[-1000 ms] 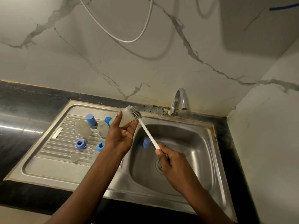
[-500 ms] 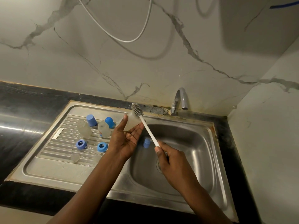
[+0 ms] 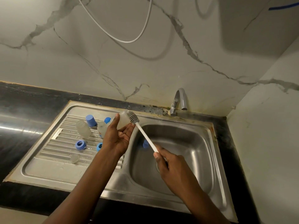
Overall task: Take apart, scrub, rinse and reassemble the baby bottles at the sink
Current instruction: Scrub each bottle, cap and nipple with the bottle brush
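Thumb and fingers of the left hand curl round a clear bottle, held up over the sink. The right hand grips the white stick of the brush. Its grey bristly end is right against the bottle. On the ribbed tray lie another clear bottle, a blue cap and a blue ring. A blue piece sits down in the bowl

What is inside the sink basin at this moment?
A blue bottle part sits by the left wall of the sink basin, partly behind the brush handle. The right hand covers most of the drain.
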Tool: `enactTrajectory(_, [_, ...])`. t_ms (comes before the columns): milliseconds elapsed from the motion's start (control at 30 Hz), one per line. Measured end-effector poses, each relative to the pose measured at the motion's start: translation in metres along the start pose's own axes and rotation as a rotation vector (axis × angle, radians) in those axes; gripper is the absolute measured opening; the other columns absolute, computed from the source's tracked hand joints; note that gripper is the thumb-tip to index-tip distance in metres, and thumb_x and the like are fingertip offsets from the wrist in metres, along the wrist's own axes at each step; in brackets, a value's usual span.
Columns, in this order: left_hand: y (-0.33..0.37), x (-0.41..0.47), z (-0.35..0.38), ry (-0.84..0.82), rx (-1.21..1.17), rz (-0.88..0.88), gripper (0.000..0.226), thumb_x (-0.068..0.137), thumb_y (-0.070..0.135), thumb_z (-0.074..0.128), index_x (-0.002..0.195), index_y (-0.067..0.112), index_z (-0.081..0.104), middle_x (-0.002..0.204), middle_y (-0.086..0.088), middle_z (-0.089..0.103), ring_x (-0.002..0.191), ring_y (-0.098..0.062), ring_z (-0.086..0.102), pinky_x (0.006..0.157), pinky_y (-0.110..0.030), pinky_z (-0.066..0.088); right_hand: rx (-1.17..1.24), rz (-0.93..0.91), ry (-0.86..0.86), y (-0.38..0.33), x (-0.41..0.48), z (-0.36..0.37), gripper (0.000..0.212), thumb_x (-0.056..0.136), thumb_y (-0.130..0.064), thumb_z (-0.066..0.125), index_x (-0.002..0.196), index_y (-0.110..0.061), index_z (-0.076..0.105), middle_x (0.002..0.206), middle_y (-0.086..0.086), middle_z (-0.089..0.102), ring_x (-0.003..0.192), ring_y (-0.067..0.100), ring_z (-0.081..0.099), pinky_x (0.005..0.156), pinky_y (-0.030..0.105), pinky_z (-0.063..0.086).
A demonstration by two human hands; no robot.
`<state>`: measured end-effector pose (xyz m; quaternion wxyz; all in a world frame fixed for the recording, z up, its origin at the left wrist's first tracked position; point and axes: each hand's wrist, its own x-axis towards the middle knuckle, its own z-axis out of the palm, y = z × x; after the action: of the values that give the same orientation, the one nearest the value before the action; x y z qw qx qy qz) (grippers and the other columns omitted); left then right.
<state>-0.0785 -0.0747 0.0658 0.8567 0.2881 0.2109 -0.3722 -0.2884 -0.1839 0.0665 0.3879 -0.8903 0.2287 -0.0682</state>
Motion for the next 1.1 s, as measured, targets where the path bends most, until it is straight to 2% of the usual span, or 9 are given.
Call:
enactTrajectory(100, [-0.003,-0.001,-0.001,0.017,0.004,-0.006,0.048,0.097,0.039,0.074,0.121,0.0,0.058,0.102,-0.027,0.078,0.09,-0.036,0.08,0.062,-0.041,0.066,-0.021,0.001,0.012,0.001,-0.003,0.001,0.043,0.109,-0.054,0.041,0.15,-0.046,0.053,0.059,-0.013,0.056,0.057,0.011,0.06,0.056,0.033,0.051])
enactTrajectory(233, [-0.011,-0.001,-0.003,0.018,0.016,-0.048,0.054,0.096,0.037,0.075,0.13,0.0,0.056,0.113,-0.03,0.075,0.101,-0.037,0.078,0.089,-0.047,0.062,-0.051,0.018,0.02,0.0,0.002,-0.001,0.044,0.11,-0.052,0.04,0.154,-0.049,0.046,0.06,-0.004,0.055,0.059,0.017,0.061,0.061,0.041,0.054])
enactTrajectory(367, [-0.015,-0.002,0.002,0.025,-0.007,-0.068,0.061,0.097,0.038,0.074,0.14,0.0,0.053,0.123,-0.03,0.072,0.113,-0.038,0.075,0.101,-0.046,0.057,-0.107,0.032,0.027,-0.006,0.007,-0.002,0.045,0.111,-0.051,0.037,0.155,-0.046,0.046,0.066,-0.008,0.053,0.067,0.016,0.063,0.067,0.043,0.056])
enactTrajectory(500, [-0.019,-0.002,0.005,0.032,0.016,-0.08,0.065,0.098,0.037,0.074,0.146,0.0,0.051,0.13,-0.03,0.069,0.122,-0.037,0.071,0.116,-0.045,0.048,-0.155,0.035,0.08,-0.01,0.014,-0.001,0.047,0.111,-0.052,0.036,0.157,-0.044,0.044,0.085,0.001,0.069,0.077,0.019,0.066,0.073,0.041,0.056])
enactTrajectory(600, [-0.02,-0.003,0.007,0.024,0.022,-0.085,0.065,0.097,0.038,0.075,0.146,0.001,0.052,0.13,-0.029,0.069,0.12,-0.037,0.072,0.114,-0.044,0.05,-0.172,0.04,0.093,-0.013,0.017,-0.003,0.047,0.112,-0.051,0.036,0.158,-0.043,0.044,0.09,0.002,0.072,0.078,0.018,0.067,0.073,0.039,0.056])
enactTrajectory(700, [-0.016,-0.002,0.004,0.005,0.019,-0.076,0.064,0.097,0.039,0.075,0.143,0.0,0.052,0.126,-0.03,0.071,0.115,-0.038,0.074,0.105,-0.045,0.057,-0.151,0.048,0.083,-0.012,0.015,-0.004,0.047,0.111,-0.051,0.037,0.157,-0.043,0.044,0.085,0.002,0.07,0.075,0.019,0.067,0.072,0.043,0.057])
enactTrajectory(867, [0.002,-0.001,0.003,0.012,0.026,-0.023,0.054,0.096,0.039,0.075,0.128,0.001,0.056,0.109,-0.029,0.076,0.095,-0.036,0.08,0.066,-0.042,0.067,-0.101,0.046,0.034,-0.007,0.001,0.0,0.045,0.111,-0.05,0.038,0.156,-0.046,0.045,0.078,0.001,0.068,0.069,0.018,0.066,0.071,0.044,0.058])
enactTrajectory(967, [0.009,0.001,-0.001,0.04,0.047,-0.001,0.053,0.095,0.041,0.076,0.129,0.004,0.056,0.11,-0.026,0.077,0.099,-0.035,0.079,0.064,-0.041,0.066,-0.08,0.056,0.026,-0.005,-0.005,0.004,0.044,0.111,-0.051,0.039,0.153,-0.043,0.049,0.075,-0.001,0.066,0.067,0.016,0.065,0.069,0.041,0.058])
enactTrajectory(1100, [0.006,-0.001,-0.005,-0.007,0.087,-0.053,0.058,0.096,0.043,0.074,0.132,0.0,0.057,0.12,-0.027,0.075,0.104,-0.036,0.078,0.072,-0.043,0.067,-0.073,0.054,0.046,-0.004,-0.002,0.002,0.045,0.111,-0.052,0.038,0.154,-0.045,0.046,0.073,-0.001,0.065,0.068,0.018,0.065,0.07,0.045,0.057])
